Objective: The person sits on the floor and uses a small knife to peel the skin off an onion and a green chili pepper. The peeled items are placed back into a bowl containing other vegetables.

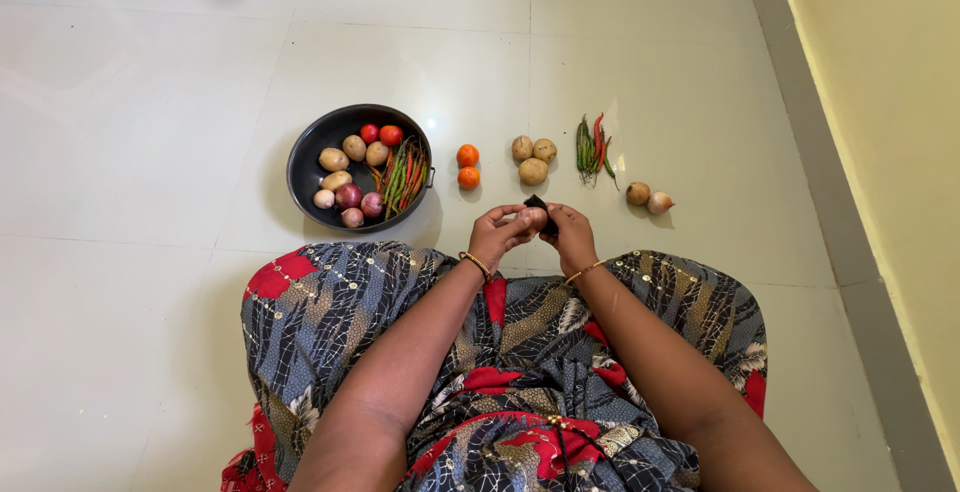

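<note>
A small dark object (537,202), perhaps a peeler or a vegetable, sits pinched between the left hand (497,235) and right hand (570,235), both closed on it above the lap. Sorted on the floor lie two tomatoes (468,166), three potatoes (533,159), chillies (593,148) and two onions (648,197). The black pan (306,157) still holds plenty unsorted.
</note>
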